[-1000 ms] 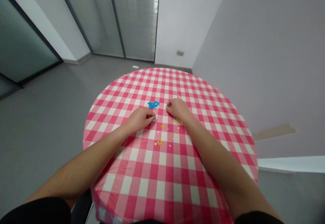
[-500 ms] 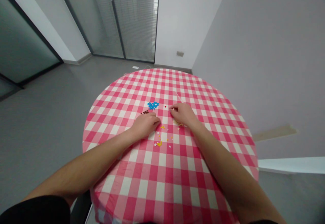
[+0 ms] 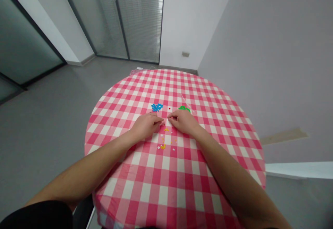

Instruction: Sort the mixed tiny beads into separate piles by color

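My left hand [image 3: 146, 126] rests on the checked tablecloth, thumb and fingertips pinched together. Facing it across a narrow gap is my right hand [image 3: 184, 121], also pinched; anything between either set of fingertips is too small to name. Just beyond the left hand lies a pile of small blue pieces [image 3: 156, 107]. Small green pieces [image 3: 184, 108] show behind the right hand, partly covered by it. A single red piece [image 3: 169, 108] sits between those piles. Nearer to me are a few yellow pieces [image 3: 163, 147], another yellow bit [image 3: 167, 130] and scattered white pieces [image 3: 159, 147].
The round table wears a red-and-white checked cloth [image 3: 161, 201]. A thin clear strip [image 3: 185, 100] lies beyond my right hand. Past the table stand a glass partition [image 3: 140, 21] and a white wall [image 3: 187, 17] with a socket [image 3: 185, 54].
My right hand has come left and towards me, uncovering green pieces and hiding the pale yellow ones. My left hand has shifted slightly away from me, now covering most of the dark brown pieces.
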{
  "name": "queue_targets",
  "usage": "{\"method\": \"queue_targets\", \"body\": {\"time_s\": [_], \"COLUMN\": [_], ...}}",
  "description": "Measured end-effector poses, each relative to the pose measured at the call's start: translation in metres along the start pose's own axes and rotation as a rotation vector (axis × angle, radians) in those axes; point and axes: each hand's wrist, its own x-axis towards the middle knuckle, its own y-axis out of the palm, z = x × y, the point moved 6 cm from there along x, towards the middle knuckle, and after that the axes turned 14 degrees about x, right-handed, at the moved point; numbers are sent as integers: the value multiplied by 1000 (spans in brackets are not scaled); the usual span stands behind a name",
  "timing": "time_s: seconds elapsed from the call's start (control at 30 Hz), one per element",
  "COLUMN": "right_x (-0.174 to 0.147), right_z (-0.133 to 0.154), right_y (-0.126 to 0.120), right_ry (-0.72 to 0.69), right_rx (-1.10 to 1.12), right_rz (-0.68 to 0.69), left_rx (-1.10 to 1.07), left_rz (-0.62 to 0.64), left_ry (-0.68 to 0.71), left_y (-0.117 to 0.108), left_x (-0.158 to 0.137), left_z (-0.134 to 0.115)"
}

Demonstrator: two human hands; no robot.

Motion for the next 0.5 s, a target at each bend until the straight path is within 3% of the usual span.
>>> {"method": "queue_targets", "body": {"time_s": [0.27, 0.5], "right_x": [1, 7], "right_z": [5, 0], "right_y": [24, 26], "right_ry": [-85, -80], "right_rx": [-14, -78], "right_rz": [132, 106], "left_rx": [-49, -37], "left_rz": [-102, -94], "left_ry": [-94, -91], "left_y": [-10, -12], "left_x": [2, 1], "left_z": [27, 23]}}
